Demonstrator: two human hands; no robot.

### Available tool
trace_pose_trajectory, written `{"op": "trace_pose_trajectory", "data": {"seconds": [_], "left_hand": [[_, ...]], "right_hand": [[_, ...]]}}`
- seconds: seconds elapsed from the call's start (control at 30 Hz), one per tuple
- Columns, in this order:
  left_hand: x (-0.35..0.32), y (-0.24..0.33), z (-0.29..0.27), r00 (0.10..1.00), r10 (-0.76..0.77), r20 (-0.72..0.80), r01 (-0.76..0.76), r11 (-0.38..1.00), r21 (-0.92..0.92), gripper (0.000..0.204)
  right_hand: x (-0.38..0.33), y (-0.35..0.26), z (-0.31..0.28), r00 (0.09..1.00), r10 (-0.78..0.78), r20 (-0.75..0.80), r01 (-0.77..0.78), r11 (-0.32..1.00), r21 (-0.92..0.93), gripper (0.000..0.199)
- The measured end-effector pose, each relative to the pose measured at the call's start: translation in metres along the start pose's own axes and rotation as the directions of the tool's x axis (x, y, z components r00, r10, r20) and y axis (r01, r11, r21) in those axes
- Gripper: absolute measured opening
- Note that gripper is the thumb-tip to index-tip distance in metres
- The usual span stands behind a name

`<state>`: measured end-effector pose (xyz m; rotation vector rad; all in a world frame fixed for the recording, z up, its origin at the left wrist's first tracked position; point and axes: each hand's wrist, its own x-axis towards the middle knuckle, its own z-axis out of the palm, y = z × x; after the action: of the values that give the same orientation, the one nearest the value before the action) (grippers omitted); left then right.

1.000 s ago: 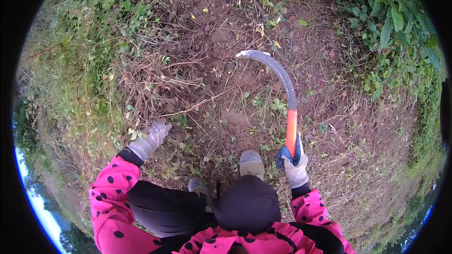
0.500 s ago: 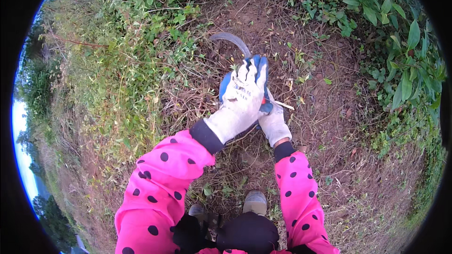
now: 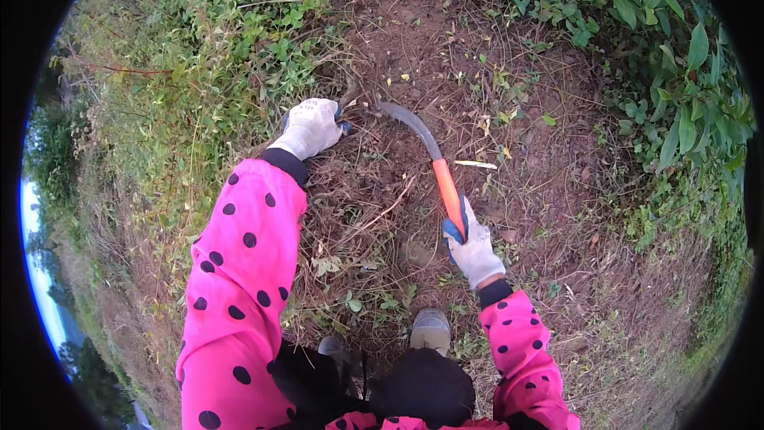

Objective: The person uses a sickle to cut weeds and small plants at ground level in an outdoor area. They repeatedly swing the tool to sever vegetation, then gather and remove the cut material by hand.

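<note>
Centrally, a sickle (image 3: 434,163) lies slanted across the middle of the frame, its dark curved blade pointing to the upper left and its orange handle running down to the right. The right hand (image 3: 473,248), in a white and blue glove, has its grip wrapped tight round the lower end of the handle, just right of centre. The blade tip sits close to the left hand (image 3: 312,127), also gloved, in the upper middle; its grip is closed on a bunch of dry stems (image 3: 350,99) at the edge of the grass, though how firmly cannot be told. Between the two hands the soil (image 3: 446,56) is covered with a tangle of dry cut stalks (image 3: 358,215). A pale strip (image 3: 476,164) lies just right of the handle. Green weeds (image 3: 215,56) fill the upper left, and broad-leaved plants (image 3: 676,103) crowd the right edge. Pink sleeves with black dots (image 3: 239,271) come up from the lower edge, and a grey shoe (image 3: 430,330) stands at bottom centre among the stalks.
</note>
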<state>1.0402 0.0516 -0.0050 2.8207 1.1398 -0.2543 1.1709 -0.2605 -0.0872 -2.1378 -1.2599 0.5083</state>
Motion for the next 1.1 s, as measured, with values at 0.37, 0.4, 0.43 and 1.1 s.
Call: {"op": "trace_pose_trajectory", "data": {"seconds": [0.37, 0.4, 0.43, 1.1], "left_hand": [[-0.07, -0.025, 0.013, 0.975, 0.172, -0.141, -0.149, 0.976, 0.159, 0.018], [-0.074, -0.03, 0.017, 0.956, 0.218, -0.197, -0.191, 0.971, 0.146, 0.018], [-0.076, -0.038, 0.019, 0.931, 0.262, -0.255, -0.231, 0.962, 0.145, 0.018], [0.074, -0.046, -0.015, 0.873, 0.159, -0.461, 0.129, 0.837, 0.531, 0.087]], "right_hand": [[0.023, -0.067, -0.003, 0.926, 0.343, 0.155, -0.361, 0.695, 0.622, 0.065], [0.016, -0.081, 0.005, 0.92, 0.309, 0.239, -0.39, 0.76, 0.52, 0.063], [0.009, -0.091, 0.014, 0.906, 0.276, 0.322, -0.398, 0.815, 0.421, 0.062], [0.149, -0.091, 0.036, 0.995, -0.054, -0.078, 0.074, 0.954, 0.291, 0.058]]}}
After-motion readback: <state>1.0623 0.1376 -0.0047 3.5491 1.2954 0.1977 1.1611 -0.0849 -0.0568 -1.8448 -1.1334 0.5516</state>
